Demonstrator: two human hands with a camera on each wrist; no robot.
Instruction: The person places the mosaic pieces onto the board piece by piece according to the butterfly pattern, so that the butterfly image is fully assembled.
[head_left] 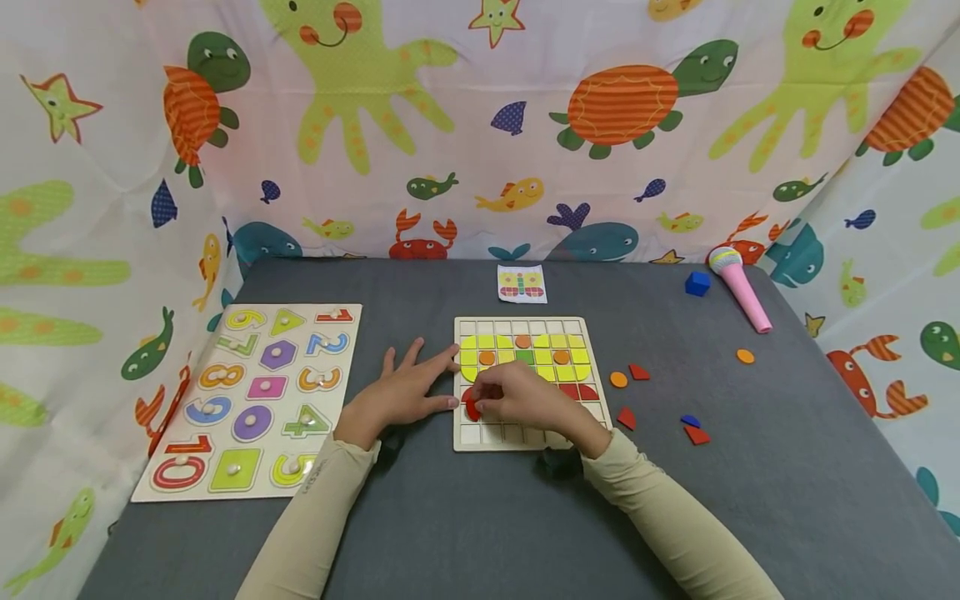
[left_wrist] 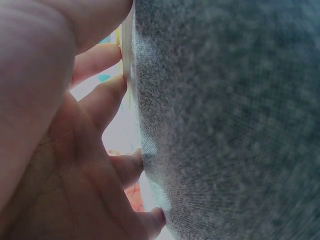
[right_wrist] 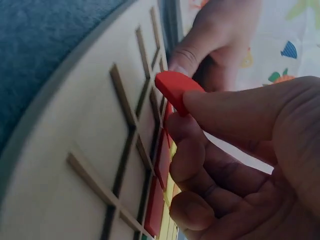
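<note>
A wooden grid board (head_left: 480,435) lies on the table with yellow, orange, green and red pieces in its squares. My right hand (head_left: 525,398) is over the board's lower left part. Between its thumb and index finger it pinches a red quarter-round piece (right_wrist: 176,89), tilted above the grid in the right wrist view. With fingers spread, my left hand (head_left: 401,387) rests at the board's left edge, thumb and index fingertips touching it. In the left wrist view those fingers (left_wrist: 107,100) meet the board's side. My right hand hides some middle squares.
A number and shape puzzle board (head_left: 251,396) lies at left. Behind the grid is a butterfly pattern card (head_left: 522,285). To the right lie loose red pieces (head_left: 627,418), a blue piece (head_left: 690,421), orange discs (head_left: 618,380), a blue cube (head_left: 697,283) and a pink toy microphone (head_left: 742,292).
</note>
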